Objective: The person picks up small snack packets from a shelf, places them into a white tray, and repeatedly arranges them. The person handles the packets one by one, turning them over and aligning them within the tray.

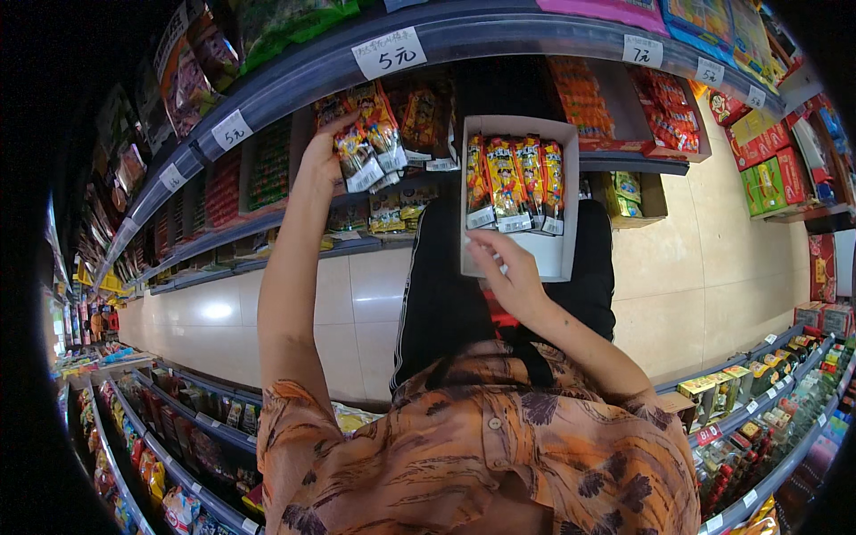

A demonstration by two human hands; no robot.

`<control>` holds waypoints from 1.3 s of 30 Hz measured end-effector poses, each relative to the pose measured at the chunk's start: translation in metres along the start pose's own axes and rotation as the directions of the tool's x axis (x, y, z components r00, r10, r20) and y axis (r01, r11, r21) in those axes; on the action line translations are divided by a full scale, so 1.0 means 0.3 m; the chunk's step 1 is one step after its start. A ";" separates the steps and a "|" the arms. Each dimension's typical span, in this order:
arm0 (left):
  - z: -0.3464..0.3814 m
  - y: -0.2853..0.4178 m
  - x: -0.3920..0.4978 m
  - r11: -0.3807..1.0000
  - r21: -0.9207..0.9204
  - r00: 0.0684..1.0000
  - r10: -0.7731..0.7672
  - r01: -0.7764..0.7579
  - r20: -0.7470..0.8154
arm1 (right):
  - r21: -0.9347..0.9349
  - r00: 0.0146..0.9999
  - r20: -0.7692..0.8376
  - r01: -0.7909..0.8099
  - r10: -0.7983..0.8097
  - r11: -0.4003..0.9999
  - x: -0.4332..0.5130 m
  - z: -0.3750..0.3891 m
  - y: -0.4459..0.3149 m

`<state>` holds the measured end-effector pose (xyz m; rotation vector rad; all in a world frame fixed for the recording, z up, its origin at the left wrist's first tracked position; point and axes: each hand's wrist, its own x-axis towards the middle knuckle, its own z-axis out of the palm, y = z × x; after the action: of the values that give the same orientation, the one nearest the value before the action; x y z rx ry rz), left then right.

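Observation:
My left hand (332, 144) is closed around several yellow and red snack packets (374, 137) at the front of a shelf, just under the price rail. A shallow white cardboard box (519, 257) rests on my lap, with several similar packets (511, 180) lying side by side in its far part. The near end of the box shows its bare white bottom. Over the box's near left edge hovers my right hand (508, 271), fingers curled and apart, with nothing seen in it. Behind the left hand, more such packets (420, 117) fill a shelf compartment.
A shelf rail (475, 47) with handwritten price tags curves across the top. Boxes of orange and red packets (582, 100) stand on the shelf to the right. Below, a lower shelf (361, 247) holds other packets. Tiled floor (669, 267) and stocked racks (742, 428) lie around and behind me.

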<state>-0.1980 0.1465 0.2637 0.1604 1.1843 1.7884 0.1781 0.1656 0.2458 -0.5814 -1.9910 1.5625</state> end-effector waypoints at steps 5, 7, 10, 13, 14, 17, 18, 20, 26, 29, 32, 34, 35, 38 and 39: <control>0.123 0.026 0.119 0.949 0.316 0.992 0.045 -0.007 -0.115 | 0.089 0.986 0.034 -0.167 0.165 0.982 -0.095 -0.003 0.070; 0.174 0.040 0.090 0.794 0.607 0.982 0.126 -0.013 -0.143 | 0.084 0.974 0.086 -0.217 0.210 0.973 -0.123 -0.003 0.082; 0.105 -0.026 0.283 0.525 0.850 0.977 0.195 -0.028 -0.088 | 0.115 0.963 0.096 -0.261 0.250 0.959 -0.136 -0.004 0.103; 0.076 -0.055 0.371 0.423 0.838 0.938 0.201 -0.343 0.282 | 0.087 0.964 0.102 -0.253 0.244 0.963 -0.140 -0.002 0.127; 0.067 -0.039 0.408 0.299 0.878 0.927 0.153 -0.373 0.341 | 0.077 0.966 0.110 -0.245 0.236 0.966 -0.143 0.002 0.128; 0.157 -0.106 0.420 0.009 0.939 0.910 0.252 -0.343 0.330 | 0.061 0.976 0.081 -0.209 0.204 0.976 -0.136 -0.009 0.131; 0.148 -0.115 0.427 -0.037 0.923 0.873 0.311 -0.383 0.375 | 0.049 0.976 0.086 -0.205 0.200 0.978 -0.134 -0.010 0.126; 0.138 -0.127 0.449 0.023 0.888 0.838 0.343 -0.459 0.424 | 0.025 0.977 0.095 -0.196 0.193 0.980 -0.134 -0.010 0.118; -0.033 -0.117 0.571 0.355 0.458 0.576 0.406 -0.815 0.709 | 0.064 0.981 0.105 -0.168 0.160 0.984 -0.144 -0.006 0.129; -0.070 -0.110 0.552 0.409 0.480 0.631 0.499 -0.776 0.595 | 0.015 0.974 0.148 -0.176 0.172 0.984 -0.147 -0.006 0.131; 0.008 -0.123 0.489 0.226 0.665 0.635 0.612 -0.712 0.471 | 0.022 0.985 0.109 -0.137 0.134 0.990 -0.146 -0.003 0.142; 0.075 -0.114 0.385 -0.198 0.899 0.622 0.663 -0.389 0.416 | 0.036 0.988 0.082 -0.133 0.129 0.991 -0.146 -0.002 0.151; 0.097 -0.138 0.332 -0.047 0.961 0.598 0.773 -0.274 0.209 | 0.041 0.989 0.073 -0.135 0.132 0.990 -0.148 -0.004 0.151; 0.177 -0.240 0.116 0.082 0.849 0.522 0.817 -0.523 0.243 | 0.075 0.984 0.049 -0.176 0.172 0.982 -0.148 -0.014 0.173; 0.188 -0.292 0.030 0.167 0.837 0.582 0.787 -0.522 0.206 | 0.079 0.981 0.047 -0.191 0.188 0.978 -0.145 -0.022 0.179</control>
<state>-0.1163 0.1967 0.2223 1.2579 2.4507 1.7482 0.2158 0.1556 0.1885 -0.7303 -1.9354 1.7744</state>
